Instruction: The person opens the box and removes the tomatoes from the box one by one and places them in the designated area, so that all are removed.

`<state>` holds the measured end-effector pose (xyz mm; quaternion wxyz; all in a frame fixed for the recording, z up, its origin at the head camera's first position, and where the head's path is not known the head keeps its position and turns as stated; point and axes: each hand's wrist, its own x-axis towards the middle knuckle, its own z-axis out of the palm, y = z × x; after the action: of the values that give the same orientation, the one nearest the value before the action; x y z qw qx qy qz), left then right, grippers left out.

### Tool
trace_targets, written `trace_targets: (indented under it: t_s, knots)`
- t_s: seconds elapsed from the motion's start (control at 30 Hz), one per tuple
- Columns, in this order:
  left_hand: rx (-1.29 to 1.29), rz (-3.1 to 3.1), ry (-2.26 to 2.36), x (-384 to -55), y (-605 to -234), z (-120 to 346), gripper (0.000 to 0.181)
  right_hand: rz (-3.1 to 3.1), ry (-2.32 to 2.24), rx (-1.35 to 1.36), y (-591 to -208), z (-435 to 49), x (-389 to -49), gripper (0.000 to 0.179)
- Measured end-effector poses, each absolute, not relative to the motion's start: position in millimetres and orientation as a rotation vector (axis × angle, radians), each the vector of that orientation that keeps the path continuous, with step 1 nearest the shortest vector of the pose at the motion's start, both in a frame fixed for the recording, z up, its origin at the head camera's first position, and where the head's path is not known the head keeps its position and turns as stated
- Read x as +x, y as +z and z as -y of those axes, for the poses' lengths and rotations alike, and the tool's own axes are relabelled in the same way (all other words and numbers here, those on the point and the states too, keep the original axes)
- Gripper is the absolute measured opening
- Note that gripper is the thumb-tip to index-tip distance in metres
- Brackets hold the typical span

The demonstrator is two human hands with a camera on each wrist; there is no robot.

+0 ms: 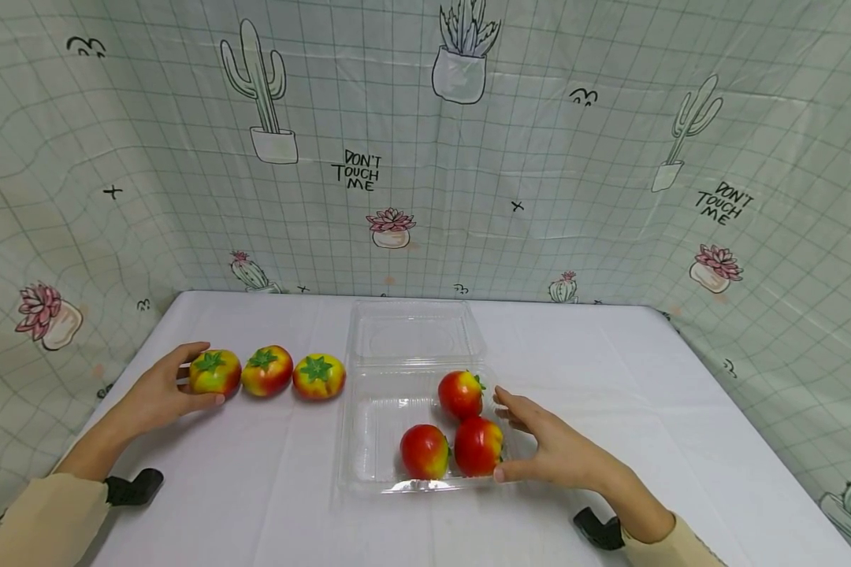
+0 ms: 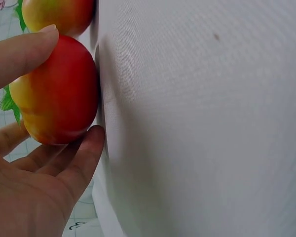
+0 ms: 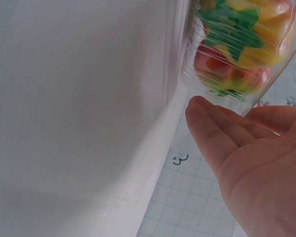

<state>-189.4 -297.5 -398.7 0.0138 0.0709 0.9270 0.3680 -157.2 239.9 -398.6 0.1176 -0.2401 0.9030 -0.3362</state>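
Note:
Three red-and-yellow tomatoes with green star-shaped leaves stand in a row on the left. My left hand (image 1: pixel 172 386) holds the leftmost tomato (image 1: pixel 215 372), thumb in front and fingers behind; in the left wrist view the thumb lies on the tomato (image 2: pixel 69 94) and the fingers curl around its other end. Beside it are the middle tomato (image 1: pixel 267 371) and the right one (image 1: pixel 319 376). A clear plastic box (image 1: pixel 372 441) with three more tomatoes (image 1: pixel 425 452) in it lies mid-table. At its right side my right hand (image 1: pixel 553 445) has its fingers spread, holding nothing.
The box's clear lid (image 1: pixel 414 331) is folded back toward the far edge of the white-covered table (image 1: pixel 574 354). A grid-patterned cloth (image 1: pixel 425 181) with cactus drawings hangs behind and at both sides. Each wrist carries a black strap piece (image 1: pixel 136 487).

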Motion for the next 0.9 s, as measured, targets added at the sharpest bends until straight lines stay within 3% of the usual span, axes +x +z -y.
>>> trace_targets:
  t_s: [0.9]
  knots:
    - [0.272, -2.979, 1.091, -182.8, -378.6, 289.6, 0.088, -2.634, -0.993, -0.689, -397.6, -239.6, -156.6, 0.103]
